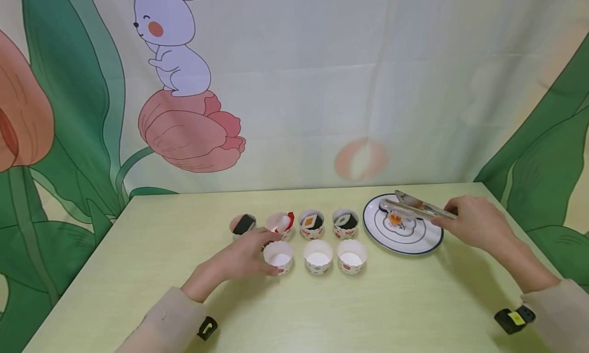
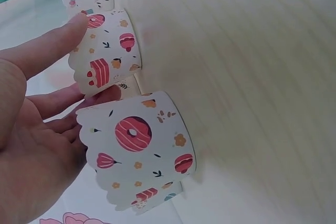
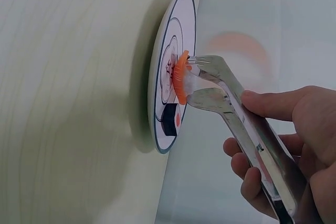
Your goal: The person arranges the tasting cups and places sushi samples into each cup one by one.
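My left hand [image 1: 248, 256] is at the left front paper cup [image 1: 278, 256], thumb at its near side and fingers behind. In the left wrist view the thumb touches that patterned cup [image 2: 107, 51] near its scalloped rim. My right hand [image 1: 478, 222] grips metal tongs [image 1: 418, 207] over a white plate [image 1: 421, 240] with blue rings. In the right wrist view the tong tips stand at an orange-topped toy sushi piece [image 3: 180, 80] on the plate, one tip forked. Beside it lies a black-wrapped sushi roll [image 3: 170, 119], hidden by the tongs in the head view.
Two more front-row cups [image 1: 318, 257] stand right of the left hand. Behind is a row of cups with toy sushi: a black-wrapped piece [image 1: 244, 223], a red-and-white piece [image 1: 285, 222], and two black-sided pieces [image 1: 312, 221]. A printed curtain [image 1: 294, 87] hangs behind the table [image 1: 322, 312].
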Demonstrator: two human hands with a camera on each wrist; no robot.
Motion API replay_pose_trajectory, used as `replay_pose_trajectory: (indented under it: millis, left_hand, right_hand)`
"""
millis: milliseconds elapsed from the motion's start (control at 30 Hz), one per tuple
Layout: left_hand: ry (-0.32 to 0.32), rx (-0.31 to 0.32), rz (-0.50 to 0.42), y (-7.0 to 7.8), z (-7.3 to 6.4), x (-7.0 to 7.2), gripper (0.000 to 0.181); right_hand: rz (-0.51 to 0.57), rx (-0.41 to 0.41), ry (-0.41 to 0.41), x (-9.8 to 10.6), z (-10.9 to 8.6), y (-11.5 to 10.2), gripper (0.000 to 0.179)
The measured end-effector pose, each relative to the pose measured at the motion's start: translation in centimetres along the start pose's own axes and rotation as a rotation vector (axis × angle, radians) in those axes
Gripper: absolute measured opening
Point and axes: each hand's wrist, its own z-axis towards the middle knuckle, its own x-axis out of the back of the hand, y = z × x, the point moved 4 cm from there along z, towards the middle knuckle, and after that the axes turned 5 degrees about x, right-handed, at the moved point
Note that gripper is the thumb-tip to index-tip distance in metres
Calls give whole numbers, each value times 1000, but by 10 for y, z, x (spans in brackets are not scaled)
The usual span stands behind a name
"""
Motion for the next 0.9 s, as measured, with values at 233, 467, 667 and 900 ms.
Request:
replay_pose_trajectory:
  millis: [233,467,667,900]
  left_hand:
    - [-12,29,1,1,0,2,67]
    - [-24,23,11,2,1,4,68]
    - [-33,14,16,2,1,4,67]
    - [-37,-14,39,2,2,3,64]
  right_hand:
    - [11,1,4,-2,-1,-1,41]
    - [16,15,17,0,-3,-5,41]
    - [22,36,23,2,-6,-10,37]
    - [32,52,28,4,-6,-17,34]
